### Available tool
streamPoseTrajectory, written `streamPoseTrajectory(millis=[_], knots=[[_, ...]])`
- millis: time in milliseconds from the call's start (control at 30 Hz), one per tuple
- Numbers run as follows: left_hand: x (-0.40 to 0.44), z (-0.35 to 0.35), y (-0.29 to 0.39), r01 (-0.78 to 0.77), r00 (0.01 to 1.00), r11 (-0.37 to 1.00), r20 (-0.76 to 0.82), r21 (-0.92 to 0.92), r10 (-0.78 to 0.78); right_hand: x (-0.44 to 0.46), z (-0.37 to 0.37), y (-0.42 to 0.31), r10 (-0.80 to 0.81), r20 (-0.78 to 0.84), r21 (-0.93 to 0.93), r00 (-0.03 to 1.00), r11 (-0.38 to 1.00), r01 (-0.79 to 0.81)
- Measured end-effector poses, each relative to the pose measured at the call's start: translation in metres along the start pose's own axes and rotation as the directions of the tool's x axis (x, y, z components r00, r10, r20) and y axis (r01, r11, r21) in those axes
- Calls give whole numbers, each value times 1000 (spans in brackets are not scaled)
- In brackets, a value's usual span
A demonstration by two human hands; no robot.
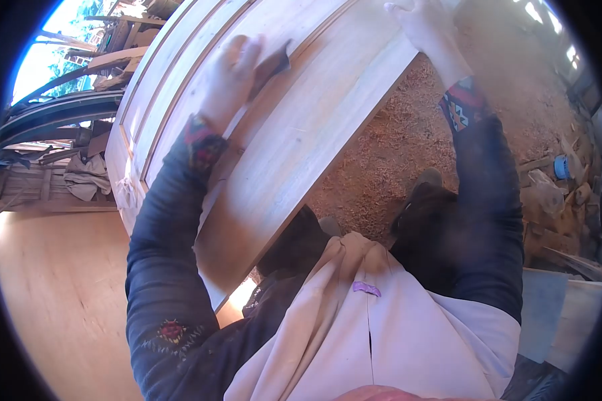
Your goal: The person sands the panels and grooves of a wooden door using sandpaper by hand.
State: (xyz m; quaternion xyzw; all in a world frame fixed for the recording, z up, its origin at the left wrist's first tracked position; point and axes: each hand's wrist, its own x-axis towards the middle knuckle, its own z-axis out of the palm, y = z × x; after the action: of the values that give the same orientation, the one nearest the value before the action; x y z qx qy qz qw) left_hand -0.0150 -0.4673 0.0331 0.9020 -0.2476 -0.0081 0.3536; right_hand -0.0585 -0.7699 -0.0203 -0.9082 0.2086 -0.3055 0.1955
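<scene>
A large pale wooden panel (301, 137) with long raised strips runs diagonally across the view in front of me. My left hand (229, 83) is over the panel, its fingers curled and blurred. A dark, bent sheet (272, 69), seemingly sandpaper, sticks out from the left hand just above the wood. My right hand (418, 23) rests at the panel's right edge near the top, with thumb and fingers spread and nothing visible in it.
Wood shavings (368, 160) cover the ground right of the panel. A plain board (60, 287) lies at lower left, with a crumpled cloth (87, 177) above it. Scrap wood and a blue roll (561, 167) are at right.
</scene>
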Motion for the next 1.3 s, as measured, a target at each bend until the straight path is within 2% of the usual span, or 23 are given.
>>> streamPoseTrajectory(millis=[67,167,200,267,300,333,367,433,567,667,700,767,833,867,900,933,1000,1067,1133,1200,1233,1300], knots=[[-15,-19,-17,-166,986,979,-27,-115,164,1,2,2,-43,0,-23,999,999,43],[-53,-28,-19,-280,960,903,74,325,271,-6,-5,-6,-27,-32,-8,999,1000,27],[-63,-27,-22,-332,942,894,53,302,332,-5,1,-1,-100,-102,-33,990,995,97],[-76,-32,-22,-301,949,906,-6,297,317,3,23,18,-247,-237,-98,940,968,230],[-80,-34,-23,-283,951,913,-36,292,307,11,26,24,-192,-122,-100,974,979,180],[-79,-36,-27,-260,942,941,-156,219,296,19,28,30,-132,-4,-110,991,985,131],[-71,-39,-42,-158,959,985,-230,63,168,23,28,34,-68,113,-128,991,988,83],[-54,-47,-46,-26,968,972,-248,-233,-34,20,27,39,-115,62,-121,991,985,122],[-25,-32,-68,-19,983,900,-170,-435,-61,14,34,39,-124,-79,-111,989,987,115],[-16,-27,-67,-41,995,886,-102,-461,-7,15,19,32,51,139,-53,989,998,-44],[-18,-28,-68,-44,996,869,-93,-493,-3,9,10,23,-100,12,-220,995,970,100],[-18,-31,-69,-51,997,828,-75,-558,11,-5,-8,-2,-445,-147,-567,883,770,293],[-16,-30,-70,-83,996,825,-60,-559,60,-14,-19,-44,-470,-136,-128,872,881,455],[-18,-30,-72,-98,995,823,-51,-559,84,-20,-19,-66,-479,-130,112,868,863,493],[-20,-30,-74,-111,993,821,-39,-560,108,-27,-15,-86,-406,35,319,913,871,375],[-21,-30,-74,-129,990,819,-27,-559,138,-33,-11,-107,-345,207,488,915,848,209],[-22,-31,-72,-167,980,811,-8,-560,197,-46,21,-139,-363,242,721,900,688,83],[-24,-33,-71,-205,967,797,10,-568,256,-51,26,-166,-374,352,741,858,672,-11],[-25,-33,-69,-189,974,747,-27,-637,223,-52,24,-179,-318,382,683,868,730,-33],[-28,-33,-63,-179,976,673,-44,-718,212,-61,13,-191,-324,355,649,877,760,19],[-30,-32,-60,-165,977,695,-18,-700,214,-66,8,-195,-329,342,635,880,772,42],[-30,-33,-57,-137,978,746,29,-652,205,-73,3,-200,-331,319,722,888,692,-2]])
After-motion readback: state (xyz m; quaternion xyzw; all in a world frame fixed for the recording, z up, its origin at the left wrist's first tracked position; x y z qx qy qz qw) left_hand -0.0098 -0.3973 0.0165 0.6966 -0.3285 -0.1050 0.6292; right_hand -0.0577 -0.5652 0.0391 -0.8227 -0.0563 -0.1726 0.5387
